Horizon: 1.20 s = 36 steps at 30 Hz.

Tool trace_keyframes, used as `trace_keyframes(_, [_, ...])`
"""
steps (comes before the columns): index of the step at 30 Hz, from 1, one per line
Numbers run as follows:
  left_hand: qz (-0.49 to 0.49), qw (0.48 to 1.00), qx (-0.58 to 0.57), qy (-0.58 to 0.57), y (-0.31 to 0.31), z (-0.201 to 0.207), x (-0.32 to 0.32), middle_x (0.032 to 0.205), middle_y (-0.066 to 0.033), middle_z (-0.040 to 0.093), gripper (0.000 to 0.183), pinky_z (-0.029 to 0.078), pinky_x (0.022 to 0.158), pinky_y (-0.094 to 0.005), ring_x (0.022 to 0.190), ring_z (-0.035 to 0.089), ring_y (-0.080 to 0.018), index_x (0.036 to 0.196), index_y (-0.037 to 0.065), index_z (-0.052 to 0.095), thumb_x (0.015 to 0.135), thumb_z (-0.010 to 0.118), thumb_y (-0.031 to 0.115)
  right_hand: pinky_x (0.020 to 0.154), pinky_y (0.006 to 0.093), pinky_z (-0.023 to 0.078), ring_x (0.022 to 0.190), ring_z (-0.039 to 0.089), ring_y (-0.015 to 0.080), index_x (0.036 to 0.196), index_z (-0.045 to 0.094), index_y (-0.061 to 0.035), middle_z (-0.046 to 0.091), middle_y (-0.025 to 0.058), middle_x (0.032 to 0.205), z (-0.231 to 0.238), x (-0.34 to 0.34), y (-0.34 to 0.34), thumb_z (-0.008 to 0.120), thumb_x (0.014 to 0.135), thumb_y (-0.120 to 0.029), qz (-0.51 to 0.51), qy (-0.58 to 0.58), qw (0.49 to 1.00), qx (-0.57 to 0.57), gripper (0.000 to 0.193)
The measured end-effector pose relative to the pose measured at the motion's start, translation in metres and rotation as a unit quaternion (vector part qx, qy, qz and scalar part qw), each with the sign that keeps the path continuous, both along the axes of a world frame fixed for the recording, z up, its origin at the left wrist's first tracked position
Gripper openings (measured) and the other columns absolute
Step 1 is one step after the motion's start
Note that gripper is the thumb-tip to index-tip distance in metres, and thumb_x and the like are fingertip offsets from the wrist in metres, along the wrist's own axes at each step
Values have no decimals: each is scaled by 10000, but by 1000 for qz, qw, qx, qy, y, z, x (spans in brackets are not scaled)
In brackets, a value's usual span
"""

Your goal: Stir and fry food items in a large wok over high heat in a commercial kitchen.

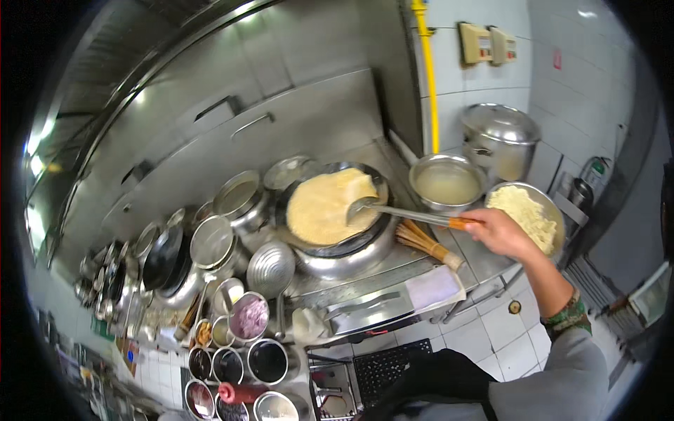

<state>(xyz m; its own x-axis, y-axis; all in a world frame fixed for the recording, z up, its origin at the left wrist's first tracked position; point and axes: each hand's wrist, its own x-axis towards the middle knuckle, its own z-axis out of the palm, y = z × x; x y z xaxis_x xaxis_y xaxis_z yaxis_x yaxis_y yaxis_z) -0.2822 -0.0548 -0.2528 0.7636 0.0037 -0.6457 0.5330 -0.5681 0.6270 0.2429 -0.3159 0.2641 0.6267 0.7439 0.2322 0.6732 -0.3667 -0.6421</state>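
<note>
My right hand is wrapped round the wooden end of a long-handled metal ladle. The ladle's bowl dips into the right side of a black wok, among foamy, pale yellow contents with a smoother lump near the bowl. Beneath the wok is a round metal burner ring. Close below the ladle's handle lies a bamboo wok brush. Beside my right hand stands a metal bowl heaped with pale yellow, crumbly food. My left hand does not show.
Behind the ladle sit a basin of cloudy liquid and a lidded steel pot. A perforated skimmer and a bowl of pinkish chopped food are left of the wok. Several seasoning containers and a red bottle stand nearer.
</note>
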Motion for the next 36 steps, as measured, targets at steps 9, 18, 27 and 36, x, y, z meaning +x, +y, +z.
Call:
trace_keyframes(9, [183,982,-20,-35,-55,-10,-35,1446,-176,541,545,435,1072,-462,1319,529,-373,1425,70,521,997,511,407,680,296,519,708,640,133,1265,636,51,685,104,791,-42,-9,24,614,962,-160,-23,98,994,28,370])
trace_keyframes(18, [210,977,-27,-32,-46,2,19,1433,-181,555,544,441,1069,-451,1307,542,-374,1415,67,535,997,513,415,834,423,538,916,690,407,1254,666,-37,706,252,1029,-79,21,86,633,943,-230,-21,67,997,24,367])
trace_keyframes(27, [250,968,-29,-7,-48,33,55,1420,-186,569,544,447,1067,-440,1296,555,-375,1405,64,549,997,516,422,845,456,533,934,682,420,1282,648,-39,709,232,1067,-107,72,146,618,960,-230,43,68,996,46,376])
trace_keyframes(36, [421,901,52,-89,-3,320,200,1173,-113,702,428,510,926,-310,1029,658,-147,1348,62,616,999,642,309,701,303,529,741,692,182,1293,625,20,721,149,882,-132,118,188,596,985,-148,24,218,969,110,353])
